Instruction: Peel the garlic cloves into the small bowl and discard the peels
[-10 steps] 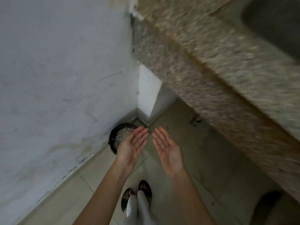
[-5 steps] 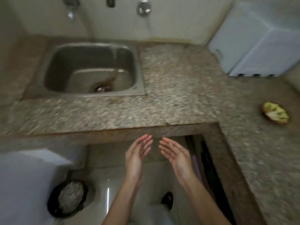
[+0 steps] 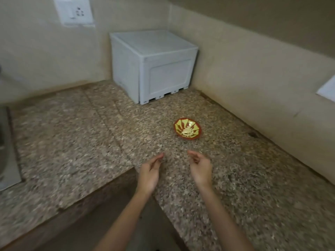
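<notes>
Head view. An L-shaped speckled granite countertop (image 3: pixel 90 133) runs along two beige walls that meet at the far corner.

The small bowl (image 3: pixel 187 130) stands upright on the right-hand run of the countertop, well apart from the right wall (image 3: pixel 253 78) and nearer than the corner. It is shallow and round, with a red-brown rim and outer wall. The inside is yellow-green, marked with dark lines that radiate from the centre. A small heap of pale, cream-coloured garlic cloves (image 3: pixel 187 132) lies in the middle of its floor; single cloves are too blurred to count.

The left hand (image 3: pixel 149 173) and the right hand (image 3: pixel 201 169) hover side by side over the near edge of the countertop, apart from each other and palms turned inward. Both sets of fingers are loosely curled and relaxed, grasping nothing. The bowl lies beyond them, closer to the right hand and touching neither. Both forearms enter from the near edge of the frame.

A pale grey-white plastic box (image 3: pixel 154 66) with a panelled front and notched feet fills the far corner, touching the countertop. A white socket plate (image 3: pixel 74 11) is fixed to the far wall at upper left. The rim of a steel sink (image 3: pixel 5 151) shows at the left edge.
</notes>
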